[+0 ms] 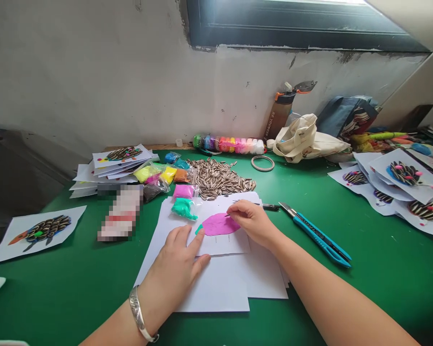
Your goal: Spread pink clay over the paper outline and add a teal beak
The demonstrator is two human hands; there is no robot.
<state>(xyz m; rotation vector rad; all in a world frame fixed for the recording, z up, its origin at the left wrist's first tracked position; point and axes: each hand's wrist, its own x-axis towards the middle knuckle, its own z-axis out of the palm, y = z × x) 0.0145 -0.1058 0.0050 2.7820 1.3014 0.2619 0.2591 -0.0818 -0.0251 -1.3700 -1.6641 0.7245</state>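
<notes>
A small sheet of paper (234, 246) lies on a stack of white sheets (216, 283). On it is a flattened oval of purple clay (216, 224), with a bit of green clay (199, 228) at its left end and thin leg lines drawn below. My left hand (182, 259) rests with fingers spread on the sheet, index fingertip by the green clay. My right hand (250, 220) is pinched over the purple clay's right part, on a tiny dark sliver that looks like a sunflower seed. A pile of striped sunflower seeds (220, 178) lies behind the paper.
Clay packets (184, 207) sit behind my left hand. A blue utility knife (319, 235) and a black pen (270, 207) lie right of the paper. Seed-covered pictures lie left (45, 230) and right (404, 178). A tape roll (262, 163), bottle (279, 115) and cloth bag (303, 139) are at the back.
</notes>
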